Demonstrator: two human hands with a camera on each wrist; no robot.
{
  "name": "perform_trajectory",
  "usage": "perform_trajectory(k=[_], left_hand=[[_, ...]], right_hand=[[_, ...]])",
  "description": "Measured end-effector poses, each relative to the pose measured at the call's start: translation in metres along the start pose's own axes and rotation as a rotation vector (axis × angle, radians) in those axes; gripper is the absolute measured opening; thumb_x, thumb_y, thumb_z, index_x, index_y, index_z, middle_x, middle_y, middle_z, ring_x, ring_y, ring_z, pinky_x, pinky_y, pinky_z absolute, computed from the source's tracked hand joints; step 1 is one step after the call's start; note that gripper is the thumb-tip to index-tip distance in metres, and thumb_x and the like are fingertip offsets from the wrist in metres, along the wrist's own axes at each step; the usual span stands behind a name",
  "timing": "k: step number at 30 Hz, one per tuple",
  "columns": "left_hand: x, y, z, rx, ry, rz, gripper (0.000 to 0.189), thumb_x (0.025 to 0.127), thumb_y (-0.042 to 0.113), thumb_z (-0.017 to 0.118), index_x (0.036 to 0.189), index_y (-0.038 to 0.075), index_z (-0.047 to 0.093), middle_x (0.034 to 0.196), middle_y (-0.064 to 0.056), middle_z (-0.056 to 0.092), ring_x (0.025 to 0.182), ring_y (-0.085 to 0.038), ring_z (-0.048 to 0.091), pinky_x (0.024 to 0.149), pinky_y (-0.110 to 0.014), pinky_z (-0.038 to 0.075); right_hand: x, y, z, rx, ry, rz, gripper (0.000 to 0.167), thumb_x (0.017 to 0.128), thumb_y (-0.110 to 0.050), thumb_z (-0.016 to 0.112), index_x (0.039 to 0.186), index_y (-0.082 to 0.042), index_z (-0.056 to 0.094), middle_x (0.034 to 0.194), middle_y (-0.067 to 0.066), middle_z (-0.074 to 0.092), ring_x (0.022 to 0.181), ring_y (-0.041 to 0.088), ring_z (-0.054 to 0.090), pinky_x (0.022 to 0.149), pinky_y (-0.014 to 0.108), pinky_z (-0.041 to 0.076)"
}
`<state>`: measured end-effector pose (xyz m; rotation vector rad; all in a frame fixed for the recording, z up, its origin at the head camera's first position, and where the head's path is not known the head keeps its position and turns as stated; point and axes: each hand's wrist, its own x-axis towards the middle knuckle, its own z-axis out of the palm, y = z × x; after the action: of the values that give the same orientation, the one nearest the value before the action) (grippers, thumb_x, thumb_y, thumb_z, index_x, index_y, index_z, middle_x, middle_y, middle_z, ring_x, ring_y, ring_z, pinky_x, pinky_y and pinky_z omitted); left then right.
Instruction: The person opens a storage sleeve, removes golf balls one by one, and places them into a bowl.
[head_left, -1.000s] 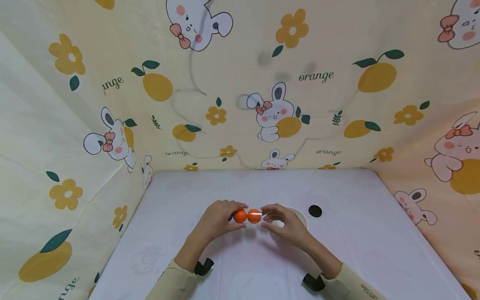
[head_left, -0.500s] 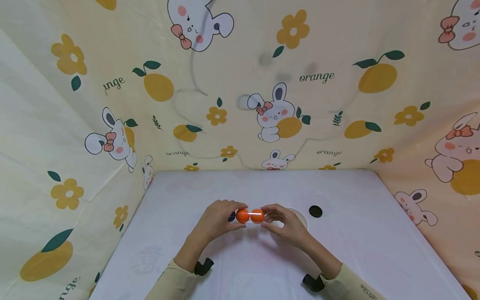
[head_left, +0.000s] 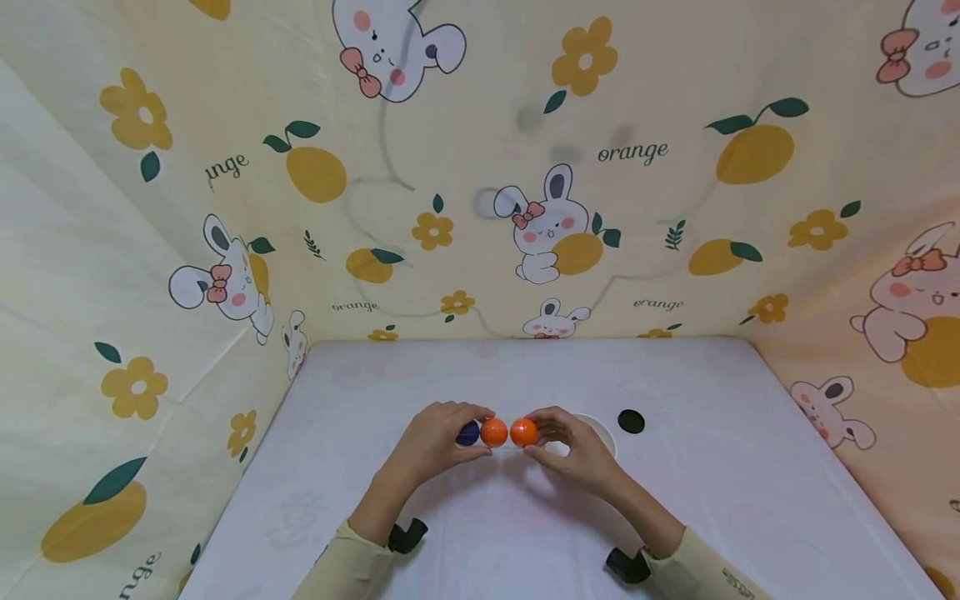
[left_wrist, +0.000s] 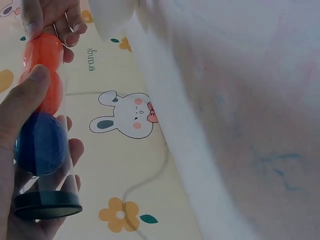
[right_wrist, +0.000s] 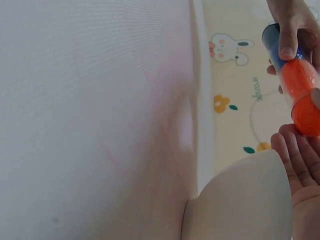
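Note:
My left hand [head_left: 438,437] grips a clear tube [left_wrist: 60,181] that lies nearly level above the table. A dark cap [left_wrist: 48,205] covers the tube's left end. Inside sit a dark blue ball [head_left: 468,432] and, beside it, an orange ball [head_left: 494,432]. At the right-hand end a second orange ball [head_left: 524,432] is between the thumb and fingers of my right hand [head_left: 573,450]. The right wrist view shows the right thumb on this ball [right_wrist: 306,116] and the fingers under it. My left thumb [left_wrist: 31,87] presses along the tube's side.
Behind the right hand stands a round white bowl [head_left: 604,435], its curved wall [right_wrist: 240,200] large in the right wrist view. A black disc [head_left: 631,422] lies on the white table [head_left: 525,375] right of it. Patterned cloth [head_left: 480,150] hangs behind and at both sides.
The balls have slid rightward along the tube; the blue one now shows more beside the left hand. The leading orange ball has reached the right fingers. Both hands stay nearly in place.

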<state>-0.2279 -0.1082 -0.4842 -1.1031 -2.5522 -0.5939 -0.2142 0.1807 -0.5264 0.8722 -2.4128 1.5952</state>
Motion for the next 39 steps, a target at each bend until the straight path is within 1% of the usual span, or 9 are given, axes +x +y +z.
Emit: perform_trajectory(k=[4, 7, 13, 20, 25, 29, 32, 36, 39], left_hand=[[-0.001, -0.001, 0.001, -0.039, 0.020, -0.001, 0.054, 0.084, 0.037, 0.094, 0.130, 0.015, 0.074, 0.118, 0.001, 0.079, 0.098, -0.017, 0.073, 0.089, -0.038, 0.060], [-0.002, -0.002, 0.002, -0.063, 0.023, -0.009, 0.053, 0.084, 0.036, 0.094, 0.129, 0.016, 0.075, 0.119, 0.001, 0.079, 0.098, -0.017, 0.073, 0.090, -0.038, 0.060], [-0.003, -0.004, 0.005, -0.076, 0.024, -0.020, 0.052, 0.085, 0.037, 0.093, 0.129, 0.017, 0.075, 0.119, 0.002, 0.079, 0.099, -0.016, 0.073, 0.090, -0.038, 0.060], [-0.003, -0.005, 0.005, -0.066, 0.015, -0.038, 0.051, 0.086, 0.039, 0.093, 0.130, 0.019, 0.075, 0.119, 0.003, 0.079, 0.098, -0.015, 0.072, 0.089, -0.037, 0.060], [-0.003, -0.004, 0.006, -0.067, 0.030, -0.024, 0.053, 0.084, 0.035, 0.095, 0.129, 0.017, 0.075, 0.118, 0.002, 0.079, 0.096, -0.016, 0.072, 0.088, -0.037, 0.060], [-0.004, -0.004, 0.006, -0.067, 0.037, -0.019, 0.054, 0.082, 0.033, 0.096, 0.129, 0.017, 0.075, 0.117, 0.003, 0.079, 0.094, -0.015, 0.071, 0.086, -0.036, 0.060], [-0.004, -0.004, 0.006, -0.066, 0.031, -0.024, 0.052, 0.083, 0.035, 0.095, 0.129, 0.018, 0.075, 0.116, 0.004, 0.079, 0.092, -0.014, 0.070, 0.085, -0.034, 0.059], [-0.004, -0.005, 0.006, -0.071, 0.024, -0.023, 0.052, 0.084, 0.036, 0.095, 0.129, 0.019, 0.075, 0.117, 0.005, 0.079, 0.094, -0.012, 0.071, 0.085, -0.034, 0.059], [-0.004, -0.006, 0.006, -0.075, 0.026, -0.019, 0.052, 0.083, 0.035, 0.095, 0.129, 0.018, 0.075, 0.118, 0.005, 0.079, 0.095, -0.013, 0.071, 0.086, -0.034, 0.060]], right_hand=[[0.000, -0.001, -0.001, -0.012, 0.006, 0.001, 0.042, 0.093, -0.016, 0.087, 0.131, -0.015, 0.068, 0.122, -0.002, 0.073, 0.098, 0.016, 0.072, 0.092, 0.030, 0.062], [-0.001, -0.003, -0.001, -0.009, 0.007, 0.002, 0.041, 0.094, -0.016, 0.086, 0.130, -0.014, 0.068, 0.122, 0.000, 0.074, 0.098, 0.018, 0.073, 0.093, 0.031, 0.062], [-0.002, -0.003, -0.001, -0.007, 0.017, -0.011, 0.040, 0.094, -0.015, 0.086, 0.130, -0.014, 0.069, 0.122, 0.002, 0.075, 0.097, 0.022, 0.073, 0.092, 0.033, 0.062], [-0.003, -0.001, -0.005, -0.037, 0.035, 0.032, 0.044, 0.092, -0.011, 0.087, 0.131, -0.021, 0.069, 0.123, -0.005, 0.075, 0.098, 0.016, 0.073, 0.093, 0.034, 0.062], [-0.007, 0.001, -0.012, -0.052, 0.044, 0.083, 0.047, 0.091, -0.009, 0.087, 0.132, -0.021, 0.068, 0.124, -0.006, 0.073, 0.100, 0.014, 0.072, 0.097, 0.033, 0.060], [-0.010, 0.004, -0.020, -0.064, 0.059, 0.091, 0.045, 0.091, -0.009, 0.087, 0.131, -0.019, 0.068, 0.122, -0.004, 0.073, 0.099, 0.015, 0.072, 0.095, 0.033, 0.061], [-0.013, 0.007, -0.026, -0.073, 0.062, 0.093, 0.044, 0.093, -0.012, 0.087, 0.131, -0.018, 0.068, 0.122, -0.003, 0.074, 0.097, 0.015, 0.072, 0.093, 0.034, 0.061], [-0.016, 0.009, -0.035, -0.081, 0.070, 0.103, 0.042, 0.093, -0.015, 0.087, 0.131, -0.016, 0.068, 0.122, -0.001, 0.075, 0.098, 0.016, 0.072, 0.092, 0.037, 0.062], [-0.019, 0.010, -0.041, -0.103, 0.084, 0.129, 0.042, 0.093, -0.016, 0.087, 0.131, -0.017, 0.068, 0.122, -0.002, 0.075, 0.099, 0.017, 0.072, 0.092, 0.037, 0.062]])
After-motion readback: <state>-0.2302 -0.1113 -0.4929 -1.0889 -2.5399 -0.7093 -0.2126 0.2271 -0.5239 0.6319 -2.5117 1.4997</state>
